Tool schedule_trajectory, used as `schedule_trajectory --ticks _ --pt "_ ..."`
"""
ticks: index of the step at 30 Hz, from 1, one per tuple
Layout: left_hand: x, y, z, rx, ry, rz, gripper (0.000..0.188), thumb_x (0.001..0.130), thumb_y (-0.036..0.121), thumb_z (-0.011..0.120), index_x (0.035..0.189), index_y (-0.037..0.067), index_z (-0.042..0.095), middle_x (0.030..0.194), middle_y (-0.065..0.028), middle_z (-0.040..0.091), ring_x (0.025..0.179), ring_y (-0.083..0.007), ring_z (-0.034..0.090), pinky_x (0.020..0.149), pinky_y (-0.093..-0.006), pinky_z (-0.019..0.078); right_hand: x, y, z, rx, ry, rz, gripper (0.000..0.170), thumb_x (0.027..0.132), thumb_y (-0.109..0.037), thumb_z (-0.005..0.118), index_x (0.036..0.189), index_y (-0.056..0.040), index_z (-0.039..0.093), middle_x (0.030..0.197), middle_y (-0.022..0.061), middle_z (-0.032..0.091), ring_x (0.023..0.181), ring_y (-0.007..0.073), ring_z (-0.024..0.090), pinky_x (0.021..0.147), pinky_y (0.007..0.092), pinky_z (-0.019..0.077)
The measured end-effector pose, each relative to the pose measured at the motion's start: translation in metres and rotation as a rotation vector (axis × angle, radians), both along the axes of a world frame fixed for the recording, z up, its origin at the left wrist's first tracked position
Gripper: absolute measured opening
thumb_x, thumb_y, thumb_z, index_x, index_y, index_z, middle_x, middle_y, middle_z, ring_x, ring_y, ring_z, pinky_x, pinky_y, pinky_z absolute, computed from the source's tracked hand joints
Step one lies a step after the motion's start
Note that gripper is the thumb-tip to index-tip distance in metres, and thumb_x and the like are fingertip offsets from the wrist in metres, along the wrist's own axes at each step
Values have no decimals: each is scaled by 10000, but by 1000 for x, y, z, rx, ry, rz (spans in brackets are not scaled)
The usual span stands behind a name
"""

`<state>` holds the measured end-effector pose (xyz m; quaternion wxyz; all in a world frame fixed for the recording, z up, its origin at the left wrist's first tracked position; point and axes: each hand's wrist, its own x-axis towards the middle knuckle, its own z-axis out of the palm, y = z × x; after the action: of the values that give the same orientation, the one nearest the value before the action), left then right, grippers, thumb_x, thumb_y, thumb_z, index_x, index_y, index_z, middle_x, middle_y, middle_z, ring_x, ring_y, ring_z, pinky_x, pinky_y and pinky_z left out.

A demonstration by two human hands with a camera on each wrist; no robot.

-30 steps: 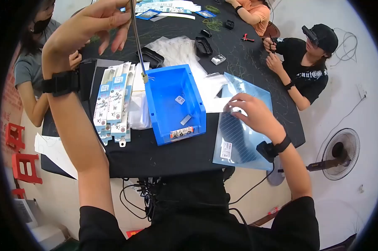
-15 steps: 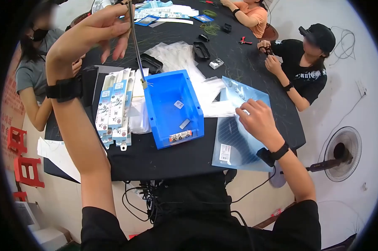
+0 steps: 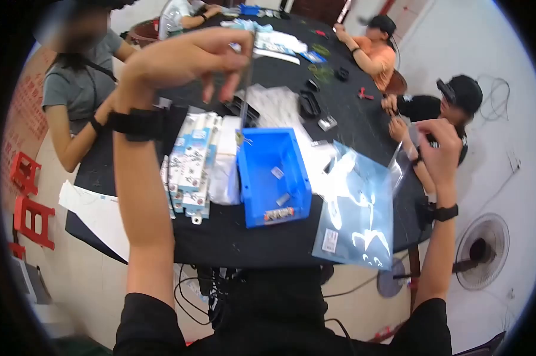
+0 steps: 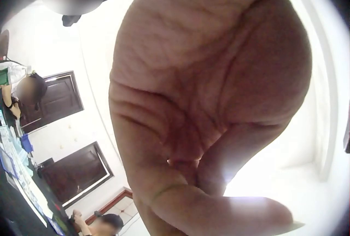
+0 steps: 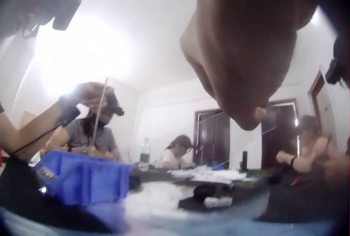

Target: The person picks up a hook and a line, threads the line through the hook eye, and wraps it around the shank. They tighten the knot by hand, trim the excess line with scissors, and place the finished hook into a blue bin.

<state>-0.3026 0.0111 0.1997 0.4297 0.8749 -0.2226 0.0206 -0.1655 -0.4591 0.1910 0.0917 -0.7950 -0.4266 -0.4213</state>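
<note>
In the head view my left hand (image 3: 191, 56) is raised over the table and pinches the upper end of a thin, upright rod (image 3: 246, 98). The rod's lower end meets the back left corner of a blue bin (image 3: 250, 204). My left palm (image 4: 208, 77) fills the left wrist view, with its fingers bent. Lifted at the right, my right hand (image 3: 441, 151) pinches a clear plastic piece (image 3: 400, 167), which hangs above the right edge of a pale blue bag (image 3: 363, 196). In the right wrist view the fingers of my right hand (image 5: 240, 55) point down; the plastic is barely visible there.
Printed packages (image 3: 191, 160) and clear sleeves (image 3: 224, 175) lie left of the bin. Behind it are plastic bags (image 3: 274, 107), black trays (image 3: 309, 104) and a small white box (image 3: 327, 123). Several people sit around the black table (image 3: 268, 246); a fan (image 3: 484, 252) stands right.
My right hand has risen and moved right from above the blue bag, with clear plastic in its fingers. The left hand still holds the rod. The head view has shifted, showing more of the far table.
</note>
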Motion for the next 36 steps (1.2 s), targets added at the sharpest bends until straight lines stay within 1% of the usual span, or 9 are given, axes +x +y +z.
schedule_trajectory --ticks 3,5,9,11,16,20,24,32,36 --pt "-1 0 5 -3 44 -37 259 1115 307 503 1075 52 518 791 -77 701 718 -134 706 557 -241 532 10 30 25 483 276 321 89 910 83 720 986 40 707 1038 95 765 923 134 697 852 283 550" --pt "-7 -4 12 -20 97 -21 222 1119 250 477 1015 57 509 862 -61 680 767 -140 706 612 -291 567 10 60 37 787 442 535 141 946 50 719 1073 23 664 1059 127 745 1081 190 713 954 279 550" --pt "-6 -2 12 -28 99 -34 219 1118 240 476 1004 55 504 845 -68 679 762 -150 708 609 -299 572 12 153 19 1010 974 1107 218 995 -39 695 1201 -49 622 1179 122 718 937 148 665 842 290 554" --pt "-7 -3 14 -15 92 -16 215 1116 235 478 1001 55 501 840 -72 679 758 -154 707 608 -302 573 2 205 0 1066 1219 1354 139 992 -6 681 1129 -24 661 1176 133 718 1059 170 690 848 254 567" --pt "-8 -7 15 -29 108 21 187 1109 196 472 1013 38 499 805 -94 689 725 -173 703 607 -317 579 -27 271 -25 1014 1524 1268 79 963 -70 760 965 -84 682 1034 45 714 893 80 618 765 258 471" --pt "-12 -14 18 -22 112 62 207 1115 198 465 1022 15 490 800 -118 697 697 -190 695 611 -323 582 -38 278 -17 981 1355 972 96 951 -30 762 960 -75 677 896 19 696 820 70 619 750 231 469" --pt "-11 -16 18 -2 91 69 184 1110 181 456 1032 15 472 793 -117 688 702 -184 691 606 -313 580 -36 281 -21 1131 1330 1189 200 899 -66 828 1019 -30 673 996 87 769 922 123 717 802 231 526" --pt "-11 -22 19 -22 131 90 180 1106 185 474 1042 17 476 824 -108 674 722 -175 697 611 -313 586 -47 279 -14 1143 1280 1047 177 886 -49 839 993 -33 698 940 76 774 860 101 705 789 222 523" --pt "-12 -20 18 -21 136 82 219 1116 180 465 1235 4 516 845 -103 686 738 -157 698 606 -281 574 -42 277 -14 1115 1259 1108 185 882 -26 832 1013 -14 702 959 98 781 878 117 714 815 236 539"
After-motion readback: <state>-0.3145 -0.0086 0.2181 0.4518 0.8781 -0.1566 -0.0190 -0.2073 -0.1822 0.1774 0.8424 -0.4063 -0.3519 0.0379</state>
